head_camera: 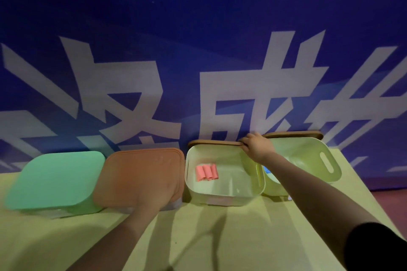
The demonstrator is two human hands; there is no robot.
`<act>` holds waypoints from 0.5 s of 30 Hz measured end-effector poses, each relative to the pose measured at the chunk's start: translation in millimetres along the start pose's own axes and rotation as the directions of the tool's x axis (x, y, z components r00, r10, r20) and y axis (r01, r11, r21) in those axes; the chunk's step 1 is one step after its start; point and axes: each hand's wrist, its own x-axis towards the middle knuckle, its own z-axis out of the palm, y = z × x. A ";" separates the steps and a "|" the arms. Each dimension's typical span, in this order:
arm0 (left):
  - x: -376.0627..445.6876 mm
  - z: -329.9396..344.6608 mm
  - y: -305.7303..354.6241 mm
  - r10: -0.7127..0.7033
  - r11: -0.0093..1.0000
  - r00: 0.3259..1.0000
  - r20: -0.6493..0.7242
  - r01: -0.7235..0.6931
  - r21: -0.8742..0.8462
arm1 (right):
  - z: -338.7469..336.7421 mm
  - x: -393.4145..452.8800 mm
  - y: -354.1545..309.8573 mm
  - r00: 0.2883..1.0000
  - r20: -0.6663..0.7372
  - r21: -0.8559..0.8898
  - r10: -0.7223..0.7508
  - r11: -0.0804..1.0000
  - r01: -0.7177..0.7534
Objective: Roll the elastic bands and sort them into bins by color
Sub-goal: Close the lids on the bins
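Observation:
Several bins stand in a row on the yellow-green table (220, 237). The open cream bin (222, 192) holds three rolled pink bands (207, 172). My right hand (256, 146) grips the brown lid (214, 143) standing behind that bin, at its right end. My left hand (160, 193) rests on the front right corner of the brown-lidded bin (141, 176); its fingers are blurred. The far-right open cream bin (308, 158) shows a bit of blue band (267, 170) beside my forearm, with a second brown lid (295, 134) behind it.
A green-lidded bin (55, 180) stands at the far left. A blue banner (198, 50) with large white characters rises right behind the bins. The table's right edge runs diagonally, with reddish floor (387, 204) beyond it.

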 end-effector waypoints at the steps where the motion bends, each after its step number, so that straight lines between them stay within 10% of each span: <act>1: 0.3 0.0 0.3 0.003 1.000 1.000 -0.001 -0.003 0.007 | -2.5 2.1 -0.4 1.000 0.019 -0.030 -0.025 0.999 0.026; 15: 2.9 2.8 -3.5 -0.023 0.998 1.000 -0.001 0.023 -0.058 | -62.7 -22.7 -8.1 0.864 -0.441 -0.182 -0.243 0.967 0.179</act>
